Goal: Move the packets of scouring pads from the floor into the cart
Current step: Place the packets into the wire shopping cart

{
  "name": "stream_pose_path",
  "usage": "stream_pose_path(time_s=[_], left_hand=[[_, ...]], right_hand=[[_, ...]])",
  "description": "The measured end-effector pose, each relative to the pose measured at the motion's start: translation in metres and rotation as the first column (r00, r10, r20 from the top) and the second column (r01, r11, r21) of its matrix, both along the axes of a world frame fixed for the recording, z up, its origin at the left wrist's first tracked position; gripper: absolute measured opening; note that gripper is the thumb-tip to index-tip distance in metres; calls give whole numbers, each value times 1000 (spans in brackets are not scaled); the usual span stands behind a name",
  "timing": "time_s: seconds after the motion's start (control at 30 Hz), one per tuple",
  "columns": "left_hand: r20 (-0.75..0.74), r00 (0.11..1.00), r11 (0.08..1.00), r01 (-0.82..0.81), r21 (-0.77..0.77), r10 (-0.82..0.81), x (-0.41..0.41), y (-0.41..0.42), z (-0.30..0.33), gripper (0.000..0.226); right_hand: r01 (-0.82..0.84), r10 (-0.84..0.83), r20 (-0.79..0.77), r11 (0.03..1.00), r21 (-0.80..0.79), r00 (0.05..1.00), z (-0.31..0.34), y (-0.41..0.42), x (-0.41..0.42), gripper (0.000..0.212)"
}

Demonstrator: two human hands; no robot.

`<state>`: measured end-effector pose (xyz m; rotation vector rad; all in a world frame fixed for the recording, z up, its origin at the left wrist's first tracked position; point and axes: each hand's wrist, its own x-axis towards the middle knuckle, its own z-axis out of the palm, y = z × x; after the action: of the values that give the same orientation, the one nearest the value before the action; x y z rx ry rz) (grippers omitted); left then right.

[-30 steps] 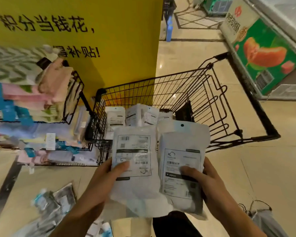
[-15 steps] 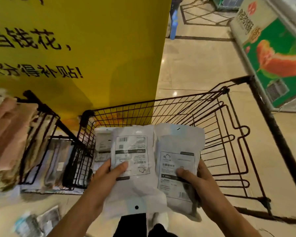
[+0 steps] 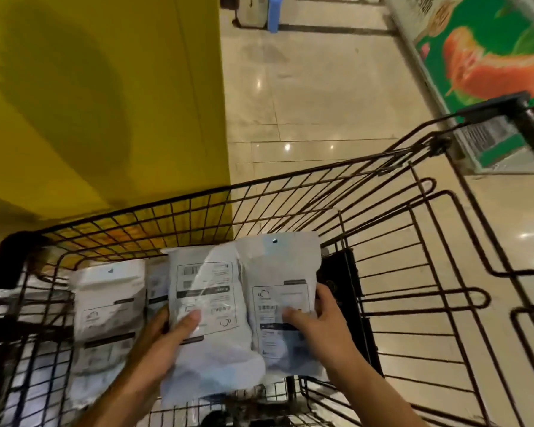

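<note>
Left hand [image 3: 164, 340] grips a white plastic packet with a printed barcode label [image 3: 205, 306], thumb pressed across its face; right hand [image 3: 318, 328] grips a second white plastic packet with a hang hole at its top [image 3: 278, 291], thumb likewise on the label. The two packets touch edge to edge. Compared with one second ago, when both were held short of the basket, they now hang inside the black wire shopping cart [image 3: 290, 192], below its far rim: the transfer is judged nearly complete, only the release remaining. Other white packets already in the cart [image 3: 108, 303] lie to the left, just beside the held pair. Open room: the right part of the basket holds nothing visible, and a dark flat panel [image 3: 346, 288] stands just right of the right hand. Beyond the cart, a yellow wall [image 3: 90, 103] lies close behind the far rim on the left, and glossy beige floor tiles [image 3: 305, 97] lie beyond.
</note>
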<state>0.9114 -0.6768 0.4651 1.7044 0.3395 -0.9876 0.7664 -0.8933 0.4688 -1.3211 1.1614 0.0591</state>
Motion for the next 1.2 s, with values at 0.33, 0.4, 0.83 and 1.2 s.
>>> stream_pose_path(time_s=[0.33, 0.4, 0.83, 1.2], left_hand=[[85, 996, 998, 29, 57, -34, 13, -23, -78, 30], [73, 997, 999, 25, 45, -28, 14, -26, -83, 19], [140, 980, 967, 104, 231, -139, 19, -36, -103, 26], [212, 938, 957, 246, 152, -275, -9, -13, -59, 67]], right_hand=[[126, -128, -45, 991, -36, 991, -80, -4, 24, 43], [138, -140, -47, 989, -47, 989, -88, -6, 23, 41], [93, -107, -102, 987, -131, 989, -114, -7, 39, 54], [-197, 23, -447, 917, -347, 894, -55, 37, 14, 62]])
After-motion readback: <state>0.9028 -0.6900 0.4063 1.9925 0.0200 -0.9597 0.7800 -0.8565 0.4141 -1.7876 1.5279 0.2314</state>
